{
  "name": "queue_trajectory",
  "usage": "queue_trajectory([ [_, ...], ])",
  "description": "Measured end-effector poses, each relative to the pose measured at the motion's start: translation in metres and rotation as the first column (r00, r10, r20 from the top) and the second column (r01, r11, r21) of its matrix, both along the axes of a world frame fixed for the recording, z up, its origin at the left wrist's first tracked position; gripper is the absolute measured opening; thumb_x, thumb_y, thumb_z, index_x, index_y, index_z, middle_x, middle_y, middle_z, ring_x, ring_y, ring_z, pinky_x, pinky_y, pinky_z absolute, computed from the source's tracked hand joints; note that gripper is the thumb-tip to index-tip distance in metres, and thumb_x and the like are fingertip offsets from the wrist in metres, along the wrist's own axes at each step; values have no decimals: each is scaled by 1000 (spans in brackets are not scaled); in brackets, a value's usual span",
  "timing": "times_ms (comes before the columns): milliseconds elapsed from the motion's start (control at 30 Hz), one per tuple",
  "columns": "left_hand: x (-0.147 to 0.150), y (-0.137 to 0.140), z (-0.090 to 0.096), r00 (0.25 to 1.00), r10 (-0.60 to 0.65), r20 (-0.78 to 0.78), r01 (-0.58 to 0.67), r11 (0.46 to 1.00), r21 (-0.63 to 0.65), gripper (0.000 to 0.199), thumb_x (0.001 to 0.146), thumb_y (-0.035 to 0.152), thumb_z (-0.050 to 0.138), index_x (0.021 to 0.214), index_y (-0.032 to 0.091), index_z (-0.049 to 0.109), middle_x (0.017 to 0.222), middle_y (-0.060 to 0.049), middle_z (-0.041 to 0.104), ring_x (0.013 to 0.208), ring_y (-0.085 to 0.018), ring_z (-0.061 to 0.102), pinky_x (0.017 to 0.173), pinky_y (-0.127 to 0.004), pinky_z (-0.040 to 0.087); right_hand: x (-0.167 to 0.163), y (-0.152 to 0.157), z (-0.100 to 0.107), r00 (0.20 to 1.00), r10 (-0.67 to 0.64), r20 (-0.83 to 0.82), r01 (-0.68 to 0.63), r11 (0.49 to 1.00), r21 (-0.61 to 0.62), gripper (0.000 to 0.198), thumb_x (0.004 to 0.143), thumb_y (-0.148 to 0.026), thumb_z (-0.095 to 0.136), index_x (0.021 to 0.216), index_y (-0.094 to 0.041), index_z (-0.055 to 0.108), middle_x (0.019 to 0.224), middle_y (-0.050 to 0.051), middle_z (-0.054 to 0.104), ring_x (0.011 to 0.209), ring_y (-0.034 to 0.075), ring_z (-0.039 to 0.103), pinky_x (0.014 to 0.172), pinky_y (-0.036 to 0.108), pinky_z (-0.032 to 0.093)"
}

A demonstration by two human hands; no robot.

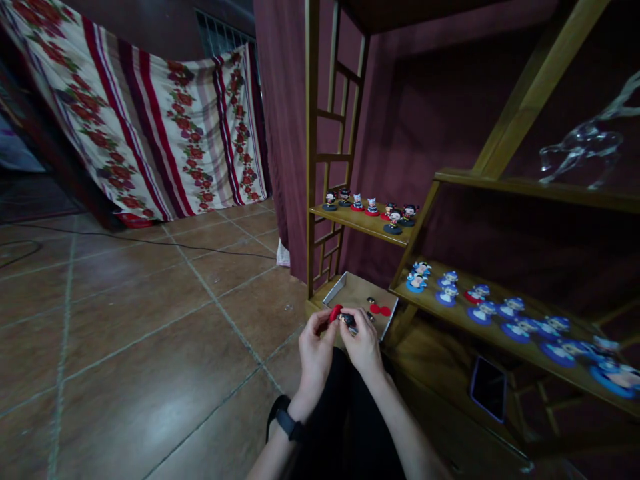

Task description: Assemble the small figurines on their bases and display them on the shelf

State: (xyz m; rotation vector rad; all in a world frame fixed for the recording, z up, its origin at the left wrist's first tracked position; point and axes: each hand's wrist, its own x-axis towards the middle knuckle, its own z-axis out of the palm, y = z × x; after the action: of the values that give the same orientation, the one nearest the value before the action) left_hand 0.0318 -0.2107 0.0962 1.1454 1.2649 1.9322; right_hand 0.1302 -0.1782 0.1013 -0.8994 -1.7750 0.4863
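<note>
My left hand [315,347] pinches a red round base [335,312]. Held in the fingers of my right hand [364,343] is a small black-haired figurine [347,320], right against that base; whether the two are joined is hidden by my fingers. Both hands are above my lap, in front of a shallow cardboard box [342,285]. Inside the box lie red round bases [381,310] and a few small dark-haired figurine pieces [371,300], too small to make out well.
Several figurines on bases [371,206] stand on the upper wooden shelf [360,223]. More blue and purple figurines [483,311] line the lower shelf. A phone [489,389] lies below them. A clear animal ornament [583,147] stands upper right. A cable [150,241] crosses the tiled floor.
</note>
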Motion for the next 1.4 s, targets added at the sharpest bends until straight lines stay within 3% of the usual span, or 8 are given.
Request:
queue_trajectory([
  [333,8,-19,5,997,64,-32,-64,998,6,21,76,24,62,95,17,64,95,-6,67,89,-17,62,83,-29,46,2,-15,6,998,-57,0,56,993,103,21,83,-19,48,103,-22,55,95,6,61,91,17,59,81,32,51],
  [500,1,-8,-3,992,6,129,-2,1000,-28,17,70,18,66,87,14,64,87,-6,68,81,-15,63,79,-27,47,-1,-11,2,994,-33,101,32,999,14,22,82,-19,48,103,-23,55,96,6,60,92,19,59,82,34,50],
  [567,-8,1,-13,953,-29,303,71,989,-128,16,67,13,69,82,13,62,77,-5,68,70,-13,64,71,-25,49,-2,-9,-3,988,4,155,4,999,-51,28,81,-20,50,108,-24,53,101,7,59,91,20,59,81,36,51],
  [667,-23,10,-31,792,-67,607,281,923,-264,20,67,8,68,85,12,60,74,-6,68,63,-12,64,63,-23,51,-2,-9,-15,991,21,133,-5,993,-120,43,79,-22,51,122,-25,46,111,8,55,89,19,60,79,36,52],
  [833,-38,10,-46,587,-136,798,516,822,-240,22,71,1,63,90,12,60,83,-7,69,64,-10,65,62,-19,53,1,-6,-42,997,-12,-73,-5,974,-225,32,80,-27,49,112,-22,54,106,8,59,82,16,61,73,31,53],
  [1033,-32,6,-43,490,-169,855,602,776,-191,19,75,2,59,92,11,62,82,-7,68,64,-10,66,60,-17,54,4,0,-57,951,8,-310,-109,945,-310,27,78,-36,54,99,-20,60,95,6,66,82,17,63,72,32,53],
  [1233,-25,2,-40,439,-209,873,655,740,-152,17,77,0,56,90,9,63,81,-8,67,65,-11,65,60,-19,55,9,-2,-57,926,74,-371,-247,861,-444,28,79,-38,53,100,-20,56,94,5,67,79,15,64,71,31,53],
  [1400,-19,0,-38,442,-188,877,649,742,-168,14,78,0,54,86,9,62,78,-7,67,62,-10,64,60,-18,54,16,-11,-48,965,74,-251,-168,910,-380,23,80,-33,51,99,-21,56,90,3,66,75,14,64,73,30,52],
])
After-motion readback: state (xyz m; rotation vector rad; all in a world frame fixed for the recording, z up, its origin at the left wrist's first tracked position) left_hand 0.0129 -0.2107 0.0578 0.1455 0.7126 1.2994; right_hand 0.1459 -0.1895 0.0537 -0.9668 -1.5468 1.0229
